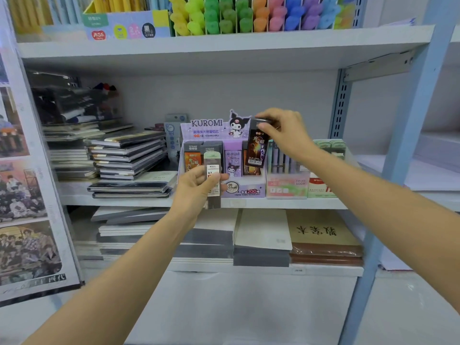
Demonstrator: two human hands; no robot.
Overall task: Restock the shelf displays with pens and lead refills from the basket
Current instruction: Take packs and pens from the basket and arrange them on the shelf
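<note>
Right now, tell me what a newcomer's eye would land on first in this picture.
The purple display box of lead refills in the middle of the centre shelf draws the eye, with the right hand pinching a dark refill pack over its right side. The left hand holds a pale refill case in front of the box, and a rainbow row of bright markers lines the top shelf.

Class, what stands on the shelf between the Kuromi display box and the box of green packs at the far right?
A pink Fruit Soda pen box stands between them on that shelf, as the head view shows.
</note>
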